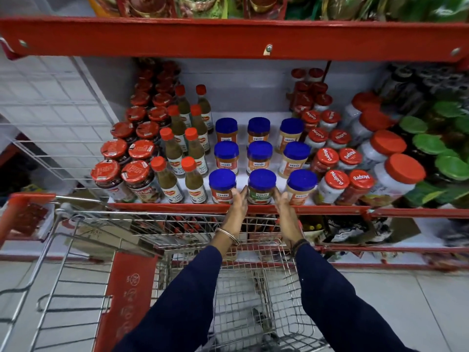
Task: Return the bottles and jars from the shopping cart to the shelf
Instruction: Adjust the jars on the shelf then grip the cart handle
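Green-labelled jar (261, 187): blue lid, upright at front edge of red shelf (177, 207), centre of front row of blue-lidded jars. Left hand (238, 207) pressed to jar's left side, right hand (283, 208) to its right side, jar grasped between both palms. Orange-labelled jar (222, 186) just left of it; beige jar (300, 187) just right. Shopping cart (193, 240) directly below jar; contents apparently nil, wire mesh blurred.

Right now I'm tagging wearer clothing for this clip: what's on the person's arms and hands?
Both arms wear long dark navy sleeves ending at the wrists. The left hand is bare, with a thin silver bangle at its wrist. The right hand is bare, with a dark band at its wrist.
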The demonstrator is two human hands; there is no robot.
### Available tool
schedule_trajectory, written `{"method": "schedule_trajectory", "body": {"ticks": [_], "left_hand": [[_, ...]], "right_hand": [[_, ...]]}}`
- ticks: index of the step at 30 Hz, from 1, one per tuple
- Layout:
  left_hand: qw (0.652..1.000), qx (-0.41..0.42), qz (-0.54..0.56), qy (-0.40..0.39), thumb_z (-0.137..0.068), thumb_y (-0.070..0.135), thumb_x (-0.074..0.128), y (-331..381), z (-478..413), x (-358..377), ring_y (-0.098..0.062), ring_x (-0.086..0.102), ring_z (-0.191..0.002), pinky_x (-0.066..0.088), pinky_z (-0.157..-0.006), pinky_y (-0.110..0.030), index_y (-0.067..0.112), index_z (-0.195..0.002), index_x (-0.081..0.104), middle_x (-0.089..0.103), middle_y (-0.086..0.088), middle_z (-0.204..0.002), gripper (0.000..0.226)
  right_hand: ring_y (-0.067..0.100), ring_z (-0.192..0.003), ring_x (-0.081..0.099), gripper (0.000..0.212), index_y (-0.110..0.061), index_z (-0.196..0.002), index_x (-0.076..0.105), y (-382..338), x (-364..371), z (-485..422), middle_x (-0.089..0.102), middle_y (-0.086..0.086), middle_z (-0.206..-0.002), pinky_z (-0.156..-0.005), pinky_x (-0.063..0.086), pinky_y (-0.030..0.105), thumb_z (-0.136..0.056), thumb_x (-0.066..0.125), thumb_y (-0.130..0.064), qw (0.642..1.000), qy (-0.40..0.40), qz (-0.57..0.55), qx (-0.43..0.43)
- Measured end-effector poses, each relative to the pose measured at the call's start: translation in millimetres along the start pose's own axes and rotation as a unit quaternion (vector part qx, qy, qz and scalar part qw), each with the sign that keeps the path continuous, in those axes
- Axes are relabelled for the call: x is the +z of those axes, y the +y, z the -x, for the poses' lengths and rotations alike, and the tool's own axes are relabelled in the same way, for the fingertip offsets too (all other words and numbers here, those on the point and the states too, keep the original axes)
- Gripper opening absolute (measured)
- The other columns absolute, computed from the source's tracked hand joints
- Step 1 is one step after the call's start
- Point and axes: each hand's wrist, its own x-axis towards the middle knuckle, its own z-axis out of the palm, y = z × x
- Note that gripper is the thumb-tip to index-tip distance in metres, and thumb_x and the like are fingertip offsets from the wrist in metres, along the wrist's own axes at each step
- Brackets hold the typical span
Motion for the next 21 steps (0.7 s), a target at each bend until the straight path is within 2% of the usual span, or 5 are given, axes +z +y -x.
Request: {"method": "schedule_trajectory", "body": {"ticks": [9, 12, 15, 17, 21], "left_hand": [[0.999, 0.009, -0.042, 0.020, -0.042, 0.098, 0.022, -2.3, 4.7, -0.4, -0.021, 0.028, -0.139, 0.020, -0.114, -0.034, 0.015, -0.142, 0.024, 0.029, -0.009, -0.151, 0.130], [0.988, 0.053, -0.105, 0.101, -0.071, 0.083, 0.020, -17.0, 14.6, 8.6, -0.009, 0.050, -0.117, 0.035, -0.109, -0.045, 0.032, -0.119, 0.047, 0.055, 0.005, -0.125, 0.075], [0.960, 0.146, -0.140, 0.193, -0.089, 0.055, 0.028, -31.9, 32.6, 32.4, 0.011, 0.049, -0.097, 0.044, -0.091, -0.026, 0.029, -0.107, 0.052, 0.055, 0.011, -0.106, 0.039], [0.964, 0.165, -0.173, 0.118, -0.088, 0.053, 0.027, -30.6, 40.4, 54.0, 0.013, 0.044, -0.110, 0.036, -0.094, -0.014, 0.024, -0.120, 0.050, 0.052, 0.008, -0.122, 0.049], [0.980, 0.086, -0.176, -0.015, -0.094, 0.049, 0.016, -25.1, 26.3, 84.4, -0.001, 0.011, -0.137, 0.014, -0.114, -0.029, 0.025, -0.143, 0.018, 0.015, 0.009, -0.153, 0.055]], "right_hand": [[0.017, -0.136, 0.037, 0.098, -0.031, -0.138, 0.038, -0.1, -8.2, 0.9, 0.041, 0.001, -0.148, -0.115, 0.025, 0.041, -0.064, 0.016, -0.091, 1.000, -0.008, 0.009, -0.006], [0.016, -0.123, 0.052, 0.071, -0.025, -0.128, 0.051, 12.5, -16.5, 12.0, 0.057, 0.001, -0.133, -0.109, 0.037, 0.044, -0.083, 0.020, -0.071, 0.998, 0.041, 0.004, -0.044], [0.022, -0.102, 0.061, 0.048, -0.017, -0.112, 0.054, 26.4, -30.6, 25.2, 0.062, 0.002, -0.106, -0.094, 0.049, 0.047, -0.088, 0.028, -0.050, 0.984, 0.159, -0.046, -0.070], [0.020, -0.096, 0.059, 0.044, -0.014, -0.110, 0.049, 28.5, -43.0, 25.8, 0.059, 0.005, -0.104, -0.094, 0.049, 0.051, -0.088, 0.029, -0.047, 0.974, 0.201, -0.076, -0.077], [0.016, -0.126, 0.046, 0.073, -0.019, -0.131, 0.041, 24.1, -60.1, 13.3, 0.047, 0.007, -0.139, -0.108, 0.036, 0.037, -0.082, 0.025, -0.071, 0.981, 0.157, -0.065, -0.090]]}}
